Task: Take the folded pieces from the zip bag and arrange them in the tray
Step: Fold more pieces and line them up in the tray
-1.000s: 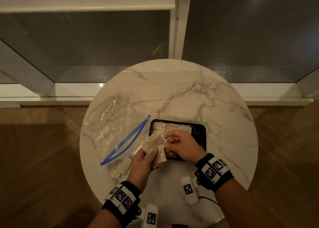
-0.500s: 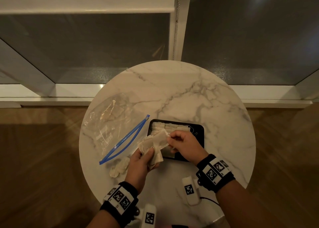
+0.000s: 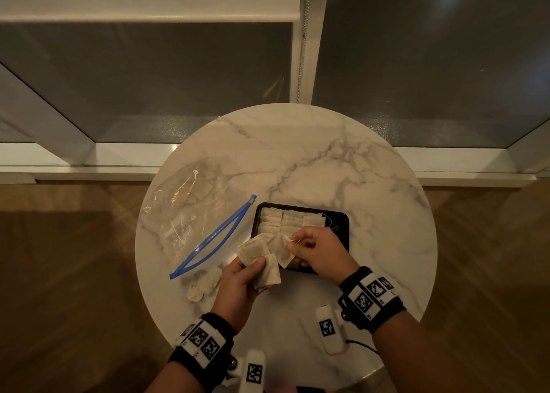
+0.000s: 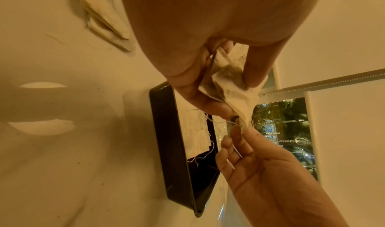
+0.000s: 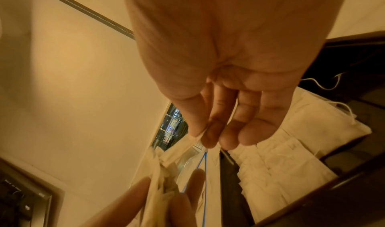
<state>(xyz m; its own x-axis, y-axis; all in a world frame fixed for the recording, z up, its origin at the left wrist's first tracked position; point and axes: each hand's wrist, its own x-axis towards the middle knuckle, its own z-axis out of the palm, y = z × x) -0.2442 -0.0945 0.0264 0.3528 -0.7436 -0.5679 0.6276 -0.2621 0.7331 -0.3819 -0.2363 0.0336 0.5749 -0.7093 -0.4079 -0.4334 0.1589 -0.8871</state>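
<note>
My left hand (image 3: 238, 276) grips a bunch of beige folded pieces (image 3: 259, 257) just left of the black tray (image 3: 342, 218); in the left wrist view its thumb and fingers clamp the bunch (image 4: 231, 75). My right hand (image 3: 315, 251) pinches the corner of one piece (image 3: 281, 248) from that bunch between thumb and forefinger, as the right wrist view shows (image 5: 200, 135). The tray holds rows of folded pieces (image 3: 285, 221) in its left part. The clear zip bag (image 3: 190, 211) with a blue zip lies open to the left, with pieces still inside.
A small heap of loose pieces (image 3: 204, 285) lies on the round marble table (image 3: 327, 160) near my left wrist. The table stands by a window sill; wooden floor surrounds it. The tray's right part (image 3: 337, 223) shows only loose string.
My right hand has drawn one piece a little away from the bunch in my left hand. Both hands stay over the tray's near-left corner.
</note>
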